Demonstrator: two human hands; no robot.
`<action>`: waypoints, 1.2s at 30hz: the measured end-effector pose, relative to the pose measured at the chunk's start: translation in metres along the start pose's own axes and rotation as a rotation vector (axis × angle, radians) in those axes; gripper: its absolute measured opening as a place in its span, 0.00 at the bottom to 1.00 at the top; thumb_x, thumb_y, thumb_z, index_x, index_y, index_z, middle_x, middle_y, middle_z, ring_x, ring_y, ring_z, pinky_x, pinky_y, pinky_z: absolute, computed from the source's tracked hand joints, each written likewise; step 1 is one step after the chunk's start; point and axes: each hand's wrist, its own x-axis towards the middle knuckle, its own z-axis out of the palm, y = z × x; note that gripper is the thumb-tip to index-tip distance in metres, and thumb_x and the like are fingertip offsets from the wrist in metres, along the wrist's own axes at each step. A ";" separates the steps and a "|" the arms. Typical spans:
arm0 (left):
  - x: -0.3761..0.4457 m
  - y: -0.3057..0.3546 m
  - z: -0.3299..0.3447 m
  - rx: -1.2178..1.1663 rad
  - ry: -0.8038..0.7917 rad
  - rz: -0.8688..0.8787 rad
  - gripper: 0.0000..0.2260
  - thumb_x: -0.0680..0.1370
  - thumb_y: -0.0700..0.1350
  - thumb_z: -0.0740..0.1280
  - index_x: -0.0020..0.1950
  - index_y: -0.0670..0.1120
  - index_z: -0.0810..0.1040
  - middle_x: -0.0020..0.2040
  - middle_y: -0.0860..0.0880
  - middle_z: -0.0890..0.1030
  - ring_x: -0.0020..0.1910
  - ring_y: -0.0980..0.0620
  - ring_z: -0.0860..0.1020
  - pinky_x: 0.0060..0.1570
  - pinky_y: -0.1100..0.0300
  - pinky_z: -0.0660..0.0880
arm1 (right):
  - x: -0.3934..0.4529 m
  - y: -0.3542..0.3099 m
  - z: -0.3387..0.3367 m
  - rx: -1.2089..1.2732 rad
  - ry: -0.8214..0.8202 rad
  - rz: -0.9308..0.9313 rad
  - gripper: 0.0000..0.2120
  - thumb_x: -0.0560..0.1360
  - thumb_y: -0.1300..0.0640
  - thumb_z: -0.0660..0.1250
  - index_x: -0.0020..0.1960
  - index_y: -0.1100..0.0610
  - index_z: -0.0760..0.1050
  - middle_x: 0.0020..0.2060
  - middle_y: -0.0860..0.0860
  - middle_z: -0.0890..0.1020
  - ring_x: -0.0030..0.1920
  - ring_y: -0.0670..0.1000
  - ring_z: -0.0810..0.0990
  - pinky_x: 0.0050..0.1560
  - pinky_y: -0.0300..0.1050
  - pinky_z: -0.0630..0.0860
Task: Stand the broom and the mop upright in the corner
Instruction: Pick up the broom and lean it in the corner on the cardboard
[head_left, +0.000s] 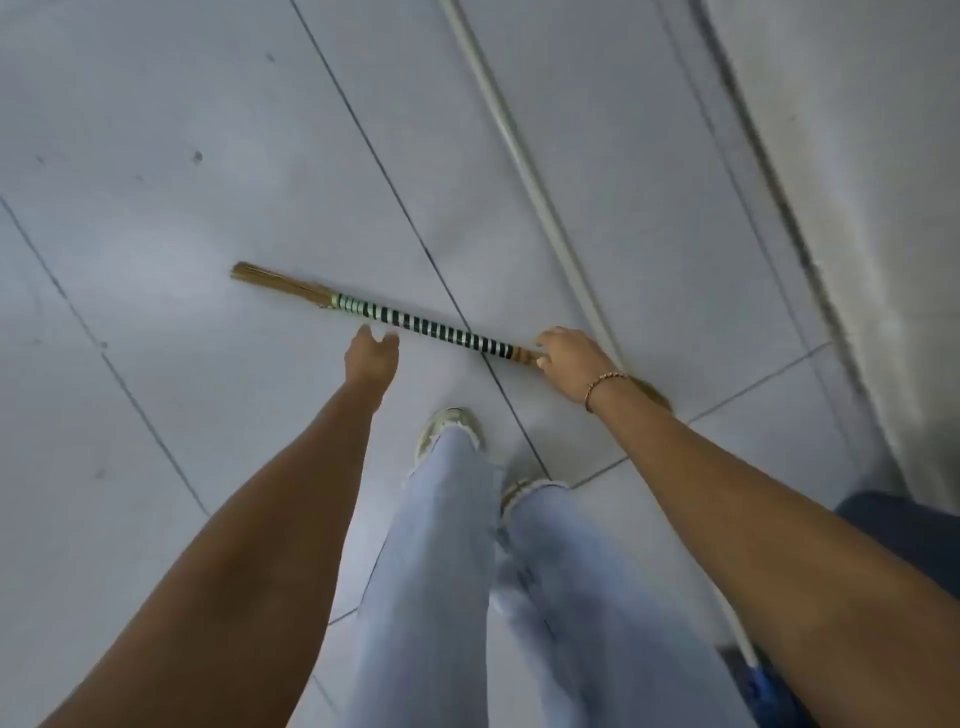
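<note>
A broom (431, 326) lies flat on the grey tiled floor, its handle wrapped in green and white stripes, with thin stick ends pointing left. My right hand (574, 366) closes around the handle's right end, where the brown bristles begin. My left hand (371, 356) hovers open just below the striped handle, not touching it. The mop's white pole (519, 156) lies on the floor, running from the top down to the right behind my right arm. Its blue head (763, 688) shows at the bottom right.
A pale wall (883, 208) runs along the right side, meeting the floor at a dark seam. A dark blue object (909, 535) sits by the wall at the right edge. My legs in light jeans and pale shoes (449, 431) stand just below the broom.
</note>
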 end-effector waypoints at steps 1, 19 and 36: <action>0.023 -0.007 0.010 -0.019 0.021 -0.022 0.24 0.80 0.48 0.57 0.73 0.38 0.60 0.74 0.39 0.65 0.72 0.40 0.64 0.69 0.49 0.64 | 0.024 0.006 0.019 -0.012 -0.010 -0.005 0.14 0.77 0.61 0.59 0.60 0.64 0.73 0.60 0.60 0.76 0.59 0.60 0.75 0.60 0.53 0.73; 0.079 -0.003 0.024 -0.778 0.084 -0.141 0.07 0.68 0.37 0.75 0.39 0.40 0.77 0.40 0.43 0.83 0.39 0.45 0.84 0.46 0.54 0.83 | 0.068 0.025 0.091 -0.164 0.112 0.022 0.16 0.73 0.66 0.61 0.60 0.58 0.72 0.59 0.57 0.72 0.60 0.57 0.70 0.61 0.51 0.66; -0.398 0.212 -0.018 -0.245 -0.419 0.545 0.16 0.70 0.39 0.73 0.55 0.35 0.77 0.47 0.42 0.81 0.50 0.45 0.83 0.52 0.53 0.82 | -0.386 -0.001 -0.081 0.702 0.494 0.439 0.17 0.73 0.66 0.63 0.61 0.56 0.75 0.52 0.59 0.83 0.52 0.59 0.80 0.54 0.49 0.78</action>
